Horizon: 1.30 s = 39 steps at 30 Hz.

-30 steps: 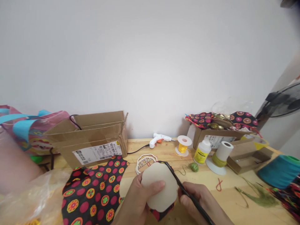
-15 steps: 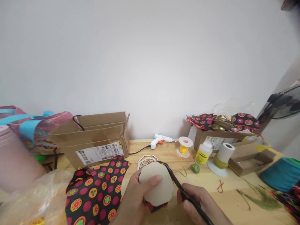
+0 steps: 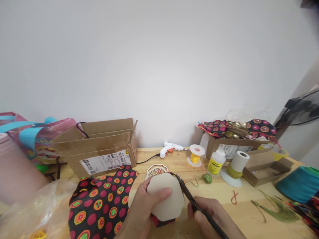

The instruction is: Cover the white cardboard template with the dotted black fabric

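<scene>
My left hand (image 3: pixel 142 212) grips a cream rounded card shape (image 3: pixel 166 199) with patterned fabric folded round its edges, thumb pressed on its face. My right hand (image 3: pixel 211 217) holds a thin black brush (image 3: pixel 196 207); its tip touches the upper right edge of the card shape. Both hands are low at the centre, above the wooden table (image 3: pixel 244 215). A large piece of black fabric with pink and orange circles (image 3: pixel 99 205) lies just left of my left hand. A white cut-out frame (image 3: pixel 155 170) lies flat behind the card shape.
An open cardboard box (image 3: pixel 99 149) stands at the back left, beside a pink and blue bag (image 3: pixel 35 136). Behind are a white glue gun (image 3: pixel 171 147), a yellow thread spool (image 3: pixel 195 155), a glue bottle (image 3: pixel 215 162), a tape roll (image 3: pixel 235 167), a fabric-filled box (image 3: pixel 234 139) and a teal cone (image 3: pixel 299 184).
The card shape and both hands have shifted slightly left and lower in view as the camera moved. The brush stays against the shape's upper right edge.
</scene>
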Tool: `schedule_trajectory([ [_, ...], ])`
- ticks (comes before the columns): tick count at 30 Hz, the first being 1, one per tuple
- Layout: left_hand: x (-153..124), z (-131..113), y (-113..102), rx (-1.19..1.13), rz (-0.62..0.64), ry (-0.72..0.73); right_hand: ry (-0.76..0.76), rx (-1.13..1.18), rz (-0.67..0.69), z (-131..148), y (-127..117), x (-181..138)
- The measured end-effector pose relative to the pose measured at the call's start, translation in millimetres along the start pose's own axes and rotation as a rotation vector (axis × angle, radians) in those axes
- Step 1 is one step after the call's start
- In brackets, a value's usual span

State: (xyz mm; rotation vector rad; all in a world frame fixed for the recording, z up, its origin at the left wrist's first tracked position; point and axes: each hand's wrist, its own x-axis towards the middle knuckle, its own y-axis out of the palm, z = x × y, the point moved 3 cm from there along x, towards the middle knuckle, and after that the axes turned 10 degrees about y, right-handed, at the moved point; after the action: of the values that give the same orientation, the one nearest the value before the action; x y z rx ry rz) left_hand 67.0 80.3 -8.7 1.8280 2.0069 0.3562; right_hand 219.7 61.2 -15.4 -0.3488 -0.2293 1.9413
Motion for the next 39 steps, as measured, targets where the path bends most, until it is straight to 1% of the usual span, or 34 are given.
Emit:
schedule_trajectory([
  [4,0.0,-0.7,0.0,0.005,-0.008,-0.013,0.035,-0.014,0.02,-2.1,-2.1,0.3],
  [13,-0.2,-3.9,-2.1,0.025,0.002,-0.026,0.065,-0.067,0.015,-10.4,-5.7,2.7],
  [22,-0.8,-15.4,-4.0,0.113,0.04,-0.001,0.033,-0.102,0.086,-8.0,-18.2,2.1],
  [25,-2.0,-18.0,-3.6,0.151,0.043,0.001,0.013,-0.115,0.085,-10.1,-16.5,1.9],
  [29,-3.4,-19.7,-3.1,0.149,0.047,0.003,-0.029,-0.157,0.051,-10.4,-14.4,2.1],
  [33,-3.2,-21.0,-4.8,0.172,0.048,0.012,-0.005,-0.19,0.051,-7.1,-16.7,0.9],
  [36,-3.6,-21.8,-5.2,0.185,0.067,0.014,0.0,-0.165,0.067,-5.8,-18.0,-0.1],
  [39,-4.7,-23.6,-5.1,0.186,0.056,0.034,0.014,-0.096,0.099,-4.6,-16.0,-0.9],
])
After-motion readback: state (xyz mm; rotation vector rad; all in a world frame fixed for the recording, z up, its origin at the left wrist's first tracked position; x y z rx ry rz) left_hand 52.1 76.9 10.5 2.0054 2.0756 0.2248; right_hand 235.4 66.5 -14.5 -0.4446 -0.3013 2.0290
